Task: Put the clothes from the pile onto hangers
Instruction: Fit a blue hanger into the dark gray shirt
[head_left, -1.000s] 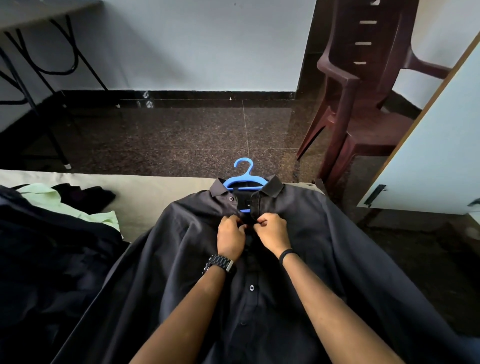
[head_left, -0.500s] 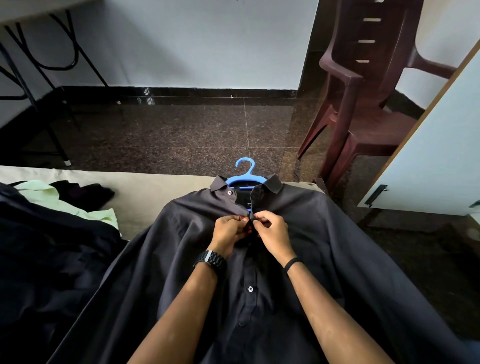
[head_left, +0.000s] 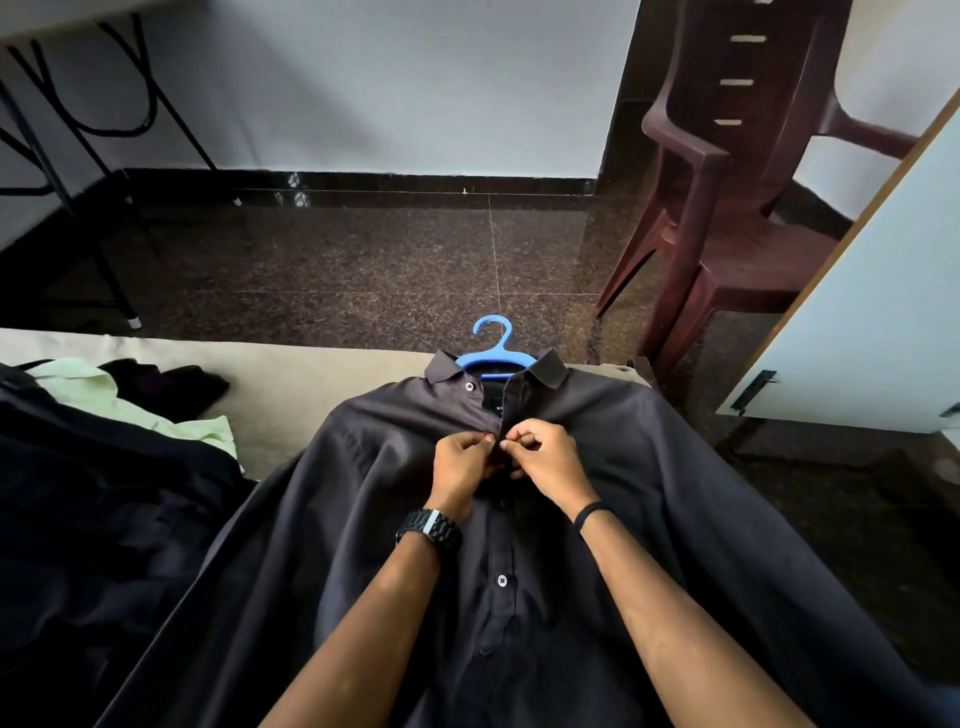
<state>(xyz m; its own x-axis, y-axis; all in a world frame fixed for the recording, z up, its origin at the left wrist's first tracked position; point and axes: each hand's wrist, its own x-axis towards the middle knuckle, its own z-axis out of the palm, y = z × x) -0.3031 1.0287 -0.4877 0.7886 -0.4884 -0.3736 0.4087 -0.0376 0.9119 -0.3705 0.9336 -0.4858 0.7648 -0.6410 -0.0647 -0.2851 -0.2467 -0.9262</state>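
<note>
- Pile (head_left: 104, 499): dark garments are lying heaped at the left of the bed (head_left: 322, 384), with a pale green garment (head_left: 93, 384) showing at the far edge; these are waiting their turn, so the task is judged far from complete.
- Left hand (head_left: 460, 467): its grip is pinching the left edge of the shirt's placket just below the collar, fingers curled on the cloth; a watch (head_left: 431, 532) is sitting on the wrist.
- Dark shirt (head_left: 675, 493): it is lying front-up across the bed, already threaded on the hanger; the collar button is standing undone, and lower buttons are showing along the placket.
- Blue hanger (head_left: 493, 353): its hook is poking out past the collar, toward the floor (head_left: 363, 260).
- Right hand (head_left: 545, 460): its grip is pinching the right placket edge, touching the left hand; a band is circling the wrist.
- Step in hand (judgement): fastening an upper button so the shirt keeps to the hanger. The button itself is hidden between the fingertips.
- Next move (judgement): seating the button through its hole, then lifting the shirt by the hook.
</note>
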